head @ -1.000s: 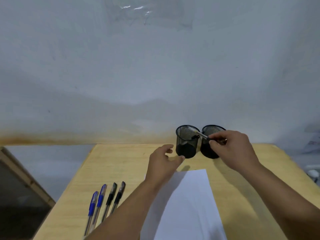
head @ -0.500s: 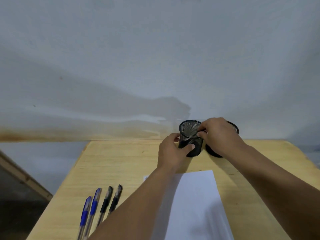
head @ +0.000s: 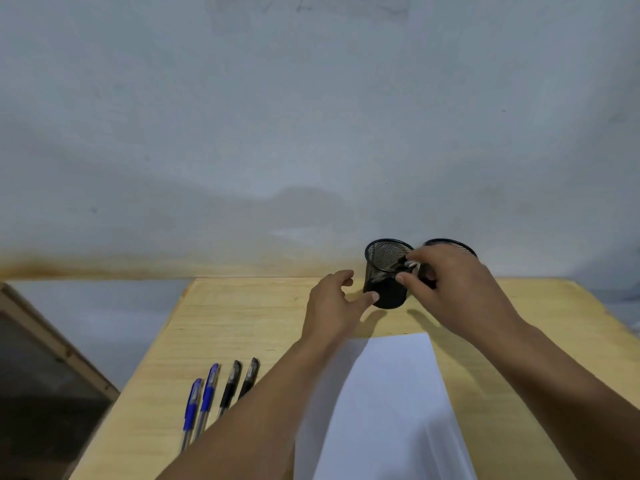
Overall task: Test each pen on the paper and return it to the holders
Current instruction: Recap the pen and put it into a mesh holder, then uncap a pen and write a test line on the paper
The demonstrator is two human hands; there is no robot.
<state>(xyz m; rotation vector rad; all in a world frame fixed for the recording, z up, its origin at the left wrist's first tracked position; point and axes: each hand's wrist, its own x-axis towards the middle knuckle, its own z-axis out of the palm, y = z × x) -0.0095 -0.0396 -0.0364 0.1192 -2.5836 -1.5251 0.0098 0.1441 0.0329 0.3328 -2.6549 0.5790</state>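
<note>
left hand (head: 332, 299): fingers loosely spread, thumb tip touching the lower wall of the left holder, forefinger curved near its side; it grips nothing.
right hand (head: 446, 289): hovers over the gap between the two holders, forefinger and thumb pinching a pen at its upper end.
pen in hand (head: 398, 265): dark barrel, slanting down into the mouth of the left holder; the tip end is blurred behind the mesh, so i cannot tell if it touches the bottom.
left holder (head: 381, 275): black mesh cup, upright, at the far edge of the table.
right holder (head: 453, 244): same black mesh kind, just beside the first, mostly hidden behind the right hand; only its rim shows.
paper (head: 388, 403): white sheet lying flat between the two forearms, near side of the holders.
blue pens (head: 199, 400): two, side by side on the table's left part.
black pens (head: 239, 379): two, just right of the blue ones, the nearer ends hidden by the left forearm.
table (head: 242, 313): pale wood, set against a grey-white wall (head: 311, 133) with a brownish stain along its foot.
</note>
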